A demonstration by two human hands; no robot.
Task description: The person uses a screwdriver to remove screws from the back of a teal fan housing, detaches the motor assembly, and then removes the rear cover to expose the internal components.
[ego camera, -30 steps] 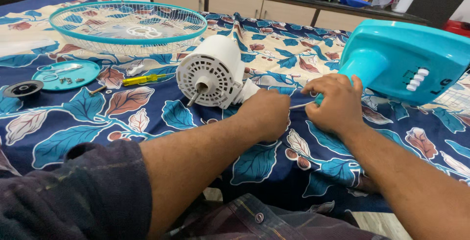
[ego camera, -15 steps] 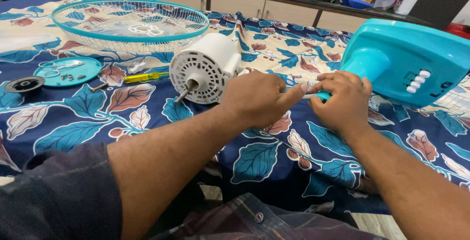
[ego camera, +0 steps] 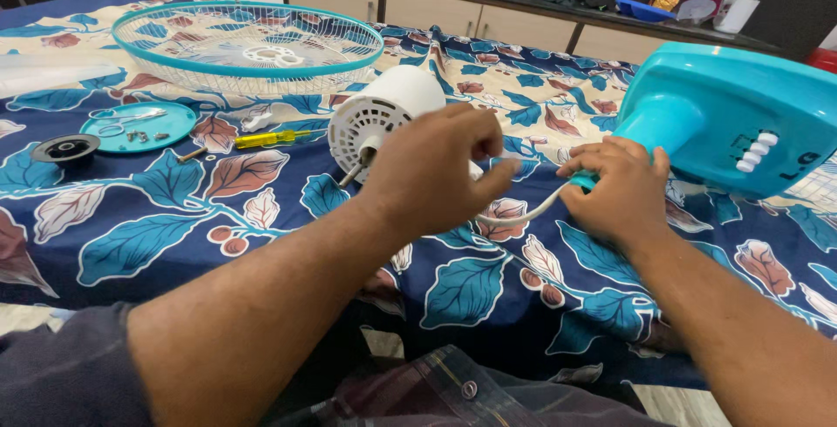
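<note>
Cable [ego camera: 523,213], white and thin, is strung between the two hands, running from the white fan motor [ego camera: 384,118] toward the neck of the teal fan base [ego camera: 741,118] lying on its side. The left hand [ego camera: 436,170] is closed around the motor end of that cable, fingers pinched on it just in front of the motor housing. The right hand [ego camera: 619,192] is curled shut over the other end, where the cable meets the teal neck.

Probably best if the cable is fed with some slack kept in it and the motor is steadied, since the round housing looks like it could roll, and the shaft poking out front shouldn't get knocked.

Everything is laid out on a bed sheet [ego camera: 218,218] with a blue leaf print. A yellow screwdriver [ego camera: 261,138] is parked left of the motor, a teal round lid [ego camera: 131,126] with screws and small scissors beyond that, a black round cap [ego camera: 65,148] beside it. The teal wire fan guard [ego camera: 248,44] sits further back. A wooden cabinet [ego camera: 453,4] with clutter on top lines the far wall.
</note>
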